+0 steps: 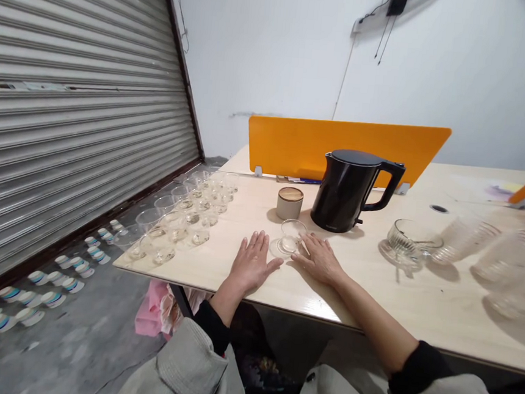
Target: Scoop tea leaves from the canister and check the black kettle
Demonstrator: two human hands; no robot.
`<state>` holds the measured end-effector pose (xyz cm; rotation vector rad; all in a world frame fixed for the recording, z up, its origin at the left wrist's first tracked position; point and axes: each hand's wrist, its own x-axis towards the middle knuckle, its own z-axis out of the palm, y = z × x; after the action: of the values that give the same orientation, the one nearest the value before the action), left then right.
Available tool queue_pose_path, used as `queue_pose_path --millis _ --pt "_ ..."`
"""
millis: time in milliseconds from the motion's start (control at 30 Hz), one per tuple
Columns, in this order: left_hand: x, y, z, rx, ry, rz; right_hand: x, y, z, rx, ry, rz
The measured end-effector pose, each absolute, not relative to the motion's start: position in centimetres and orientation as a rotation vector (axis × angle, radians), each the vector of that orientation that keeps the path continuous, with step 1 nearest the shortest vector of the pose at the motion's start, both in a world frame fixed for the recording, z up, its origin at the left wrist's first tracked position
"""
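Observation:
My left hand lies flat on the pale wooden table, palm down, fingers apart, holding nothing. My right hand rests flat beside it, also holding nothing. Between the two hands, just past the fingertips, stands a small clear glass cup; my right fingertips are close to it. Behind the cup sit a beige canister with a wooden lid and a black electric kettle with its handle pointing right.
Several small glass cups stand in rows on the table's left end. A glass pitcher and ribbed glass vessels sit to the right. An orange divider stands behind. A roller shutter and paper cups line the floor at left.

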<state>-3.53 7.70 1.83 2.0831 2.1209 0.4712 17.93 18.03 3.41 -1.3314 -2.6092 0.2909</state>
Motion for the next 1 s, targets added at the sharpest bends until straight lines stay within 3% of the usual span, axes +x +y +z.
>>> queue_pose_path --millis 667,1000 --pt "-3.5 7.4 2.3 2.200 1.923 0.441 17.9 18.2 3.1 -1.229 -2.575 0.258" --pt "-3.7 7.6 1.7 2.048 2.166 0.487 20.0 17.4 2.4 -1.410 -2.467 0.109"
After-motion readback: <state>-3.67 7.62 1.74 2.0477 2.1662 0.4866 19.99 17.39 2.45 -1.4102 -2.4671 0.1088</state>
